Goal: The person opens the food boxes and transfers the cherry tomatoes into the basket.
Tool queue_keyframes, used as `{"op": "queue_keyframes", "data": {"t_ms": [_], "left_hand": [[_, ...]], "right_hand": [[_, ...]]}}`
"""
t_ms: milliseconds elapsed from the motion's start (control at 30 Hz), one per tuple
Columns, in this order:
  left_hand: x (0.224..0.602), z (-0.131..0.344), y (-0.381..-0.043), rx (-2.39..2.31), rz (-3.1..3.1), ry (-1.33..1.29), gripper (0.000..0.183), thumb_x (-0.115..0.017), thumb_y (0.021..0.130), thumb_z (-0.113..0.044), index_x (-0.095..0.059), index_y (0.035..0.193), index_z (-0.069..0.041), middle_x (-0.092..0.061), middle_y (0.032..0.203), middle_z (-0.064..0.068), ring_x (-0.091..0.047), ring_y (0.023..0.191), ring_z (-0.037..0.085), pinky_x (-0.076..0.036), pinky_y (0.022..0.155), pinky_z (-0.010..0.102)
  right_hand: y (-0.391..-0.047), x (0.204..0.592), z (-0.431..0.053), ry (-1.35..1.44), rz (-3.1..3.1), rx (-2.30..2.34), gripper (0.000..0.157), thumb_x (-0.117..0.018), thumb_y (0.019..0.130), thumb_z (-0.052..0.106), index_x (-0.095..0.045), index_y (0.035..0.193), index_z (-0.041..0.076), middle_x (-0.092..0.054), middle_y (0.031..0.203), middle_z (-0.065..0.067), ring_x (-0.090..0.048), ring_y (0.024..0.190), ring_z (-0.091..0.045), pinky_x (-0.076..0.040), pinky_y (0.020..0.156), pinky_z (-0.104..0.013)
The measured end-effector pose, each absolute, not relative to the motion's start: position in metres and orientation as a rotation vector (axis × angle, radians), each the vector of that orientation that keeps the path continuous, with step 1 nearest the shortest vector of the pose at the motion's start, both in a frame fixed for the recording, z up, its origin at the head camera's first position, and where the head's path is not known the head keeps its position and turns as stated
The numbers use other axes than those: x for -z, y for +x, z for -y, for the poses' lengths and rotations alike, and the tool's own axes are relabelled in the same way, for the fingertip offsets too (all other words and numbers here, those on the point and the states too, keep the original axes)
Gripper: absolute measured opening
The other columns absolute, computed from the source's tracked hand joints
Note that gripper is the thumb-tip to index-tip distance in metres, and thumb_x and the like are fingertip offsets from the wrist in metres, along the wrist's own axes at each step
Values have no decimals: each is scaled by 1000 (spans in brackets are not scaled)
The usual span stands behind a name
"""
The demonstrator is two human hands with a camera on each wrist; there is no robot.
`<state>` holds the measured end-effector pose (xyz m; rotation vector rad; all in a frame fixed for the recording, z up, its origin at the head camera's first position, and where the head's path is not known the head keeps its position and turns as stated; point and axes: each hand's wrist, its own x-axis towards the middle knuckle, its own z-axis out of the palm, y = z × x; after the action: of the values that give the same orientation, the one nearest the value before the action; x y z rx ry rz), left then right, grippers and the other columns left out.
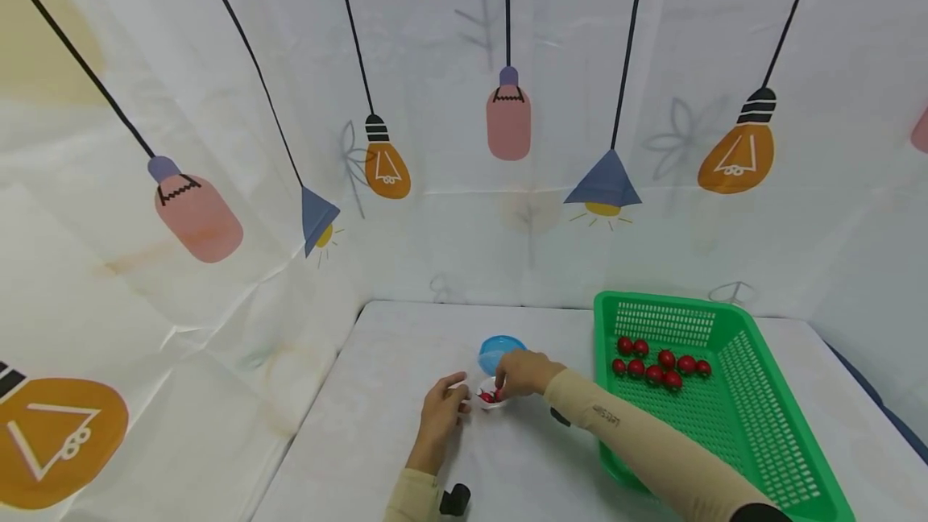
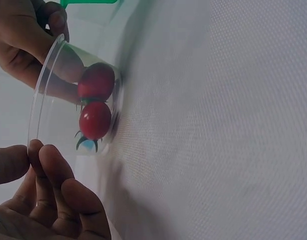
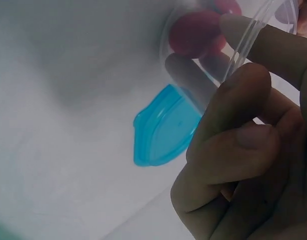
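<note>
A small clear plastic cup (image 2: 53, 117) stands on the white-covered table with red cherry tomatoes (image 2: 95, 120) inside, green stems showing. My right hand (image 1: 527, 373) reaches down into it. Its fingers are at the upper cherry tomato (image 2: 97, 82), pinching it near the cup's bottom. The other fingers of that hand are curled outside the clear wall. Beside the cup, my left hand (image 1: 444, 409) has its fingers loosely bent, fingertips right at the rim. Just behind the cup lies a translucent blue lid or shallow dish (image 1: 499, 353), also seen in the right wrist view.
On the right stands a large green perforated basket (image 1: 776, 417), with several cherry tomatoes (image 1: 665, 359) toward its back. My right forearm crosses over its near left edge. A white sheet printed with hanging lamps (image 1: 449, 248) rises behind the table and along the left.
</note>
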<state>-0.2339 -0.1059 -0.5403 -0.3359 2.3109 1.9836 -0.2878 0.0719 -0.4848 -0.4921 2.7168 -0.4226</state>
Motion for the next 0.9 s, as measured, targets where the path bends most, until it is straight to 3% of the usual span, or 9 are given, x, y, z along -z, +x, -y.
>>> {"op": "queue_keyframes", "data": {"t_ms": [200,500,900], "left_hand": [[540,106,-233,-1982,-2318,-339,38,-57,99,-17,-60,134,-2,-69,95,8,-62,77,17,-47,65,31],[541,106,-234,-1971,-2341,-346,38,-57,99,-17,-61,134,-3,-68,95,7,-63,78,18,-46,65,31],[543,105,-236,-1977,-2341,-366,36,-58,98,-15,-63,131,-3,-69,95,8,-63,76,17,-47,67,32]], "right_hand": [[-286,485,-69,-485,-2754,411,14,-84,84,29,-81,94,20,-73,101,3,-63,93,-20,-49,89,-53],[-286,488,-67,-475,-2785,400,12,-85,83,29,-81,90,21,-74,95,4,-61,86,-18,-49,88,-53],[-280,485,-67,-562,-2793,346,12,-80,88,30,-76,87,18,-66,81,7,-54,74,-14,-52,76,-41]]}}
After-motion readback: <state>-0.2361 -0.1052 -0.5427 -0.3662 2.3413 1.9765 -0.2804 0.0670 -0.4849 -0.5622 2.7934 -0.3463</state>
